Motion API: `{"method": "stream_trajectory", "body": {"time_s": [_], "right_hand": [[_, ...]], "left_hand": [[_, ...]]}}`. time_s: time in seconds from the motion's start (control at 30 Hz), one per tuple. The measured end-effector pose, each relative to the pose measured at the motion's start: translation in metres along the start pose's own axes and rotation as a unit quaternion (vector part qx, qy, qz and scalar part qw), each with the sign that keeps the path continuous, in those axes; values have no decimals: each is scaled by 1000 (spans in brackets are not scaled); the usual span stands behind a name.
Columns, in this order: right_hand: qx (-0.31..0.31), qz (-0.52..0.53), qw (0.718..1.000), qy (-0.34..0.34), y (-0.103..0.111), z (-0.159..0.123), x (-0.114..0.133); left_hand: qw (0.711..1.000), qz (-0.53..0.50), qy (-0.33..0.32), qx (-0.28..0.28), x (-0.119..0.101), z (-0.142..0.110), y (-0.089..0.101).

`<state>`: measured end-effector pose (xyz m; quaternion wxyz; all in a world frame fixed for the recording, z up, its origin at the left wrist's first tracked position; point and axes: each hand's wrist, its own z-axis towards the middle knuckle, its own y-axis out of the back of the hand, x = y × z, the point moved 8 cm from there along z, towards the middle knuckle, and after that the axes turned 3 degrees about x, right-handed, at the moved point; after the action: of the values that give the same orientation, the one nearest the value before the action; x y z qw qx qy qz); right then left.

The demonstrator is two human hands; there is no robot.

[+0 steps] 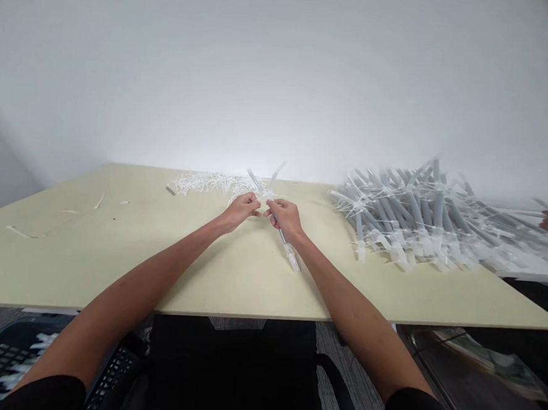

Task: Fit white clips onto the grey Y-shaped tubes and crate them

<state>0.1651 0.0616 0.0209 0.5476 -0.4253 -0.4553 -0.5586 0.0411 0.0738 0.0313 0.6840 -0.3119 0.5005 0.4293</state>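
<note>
Over the pale counter (89, 262), our right hand (285, 219) pinches a light, springy-looking grey tube (281, 235) in its fingers (274, 209), best held near the clear fitting (292, 257); our left hand (239, 212) pinches a pale strand (255, 180).

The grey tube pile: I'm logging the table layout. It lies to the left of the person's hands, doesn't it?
No, not left: the grey tube pile lies on the table to the right of the person's left hand and right hand, as the head view shows.
</note>
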Motion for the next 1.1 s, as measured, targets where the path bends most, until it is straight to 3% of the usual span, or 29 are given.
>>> {"method": "stream_trajectory", "body": {"time_s": [0.27,0.47,0.7,0.97,1.1], "right_hand": [[-10,56,998,-19,2,3,-6],[41,134,989,-37,-6,-1,-2],[33,85,996,-14,-5,1,-3],[4,57,998,-4,-3,2,-5],[-10,53,999,-5,0,3,-5]], "left_hand": [[1000,-13,23,-2,-3,-4,-1],[997,-65,42,15,6,-6,-1],[997,-27,54,58,14,-7,-11],[997,81,-1,-17,4,-10,-7],[995,96,-5,-23,4,-10,-9]]}}
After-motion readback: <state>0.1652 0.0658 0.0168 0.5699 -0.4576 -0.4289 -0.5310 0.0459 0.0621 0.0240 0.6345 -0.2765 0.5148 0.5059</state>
